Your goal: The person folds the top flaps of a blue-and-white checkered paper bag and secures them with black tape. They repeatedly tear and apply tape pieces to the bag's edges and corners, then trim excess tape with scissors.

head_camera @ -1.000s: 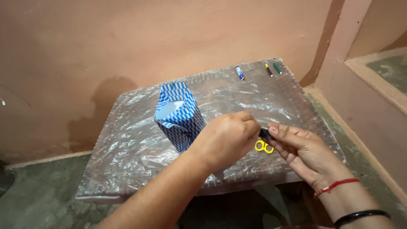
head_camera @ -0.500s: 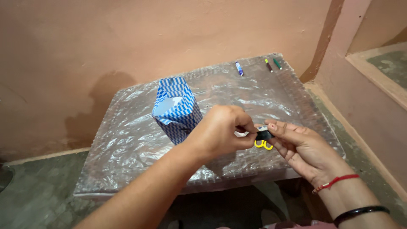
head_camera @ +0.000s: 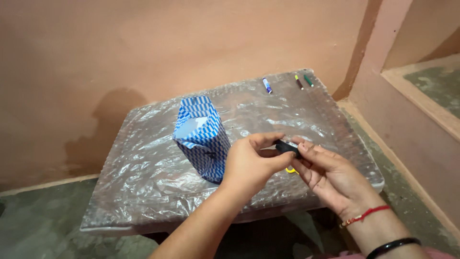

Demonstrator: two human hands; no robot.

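Black clip (head_camera: 287, 147) pinched between both hands (head_camera: 292, 165)

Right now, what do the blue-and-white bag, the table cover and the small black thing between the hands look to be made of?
Bag: paper, matte, going by its sharp folds and plain white inside. Table cover: clear plastic film, glossy and wrinkled, with a bubbled edge. Black thing, pinched by left hand and right hand: too small to tell.

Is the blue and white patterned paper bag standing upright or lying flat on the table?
Upright: the blue and white patterned paper bag stands on its base, open mouth facing up.
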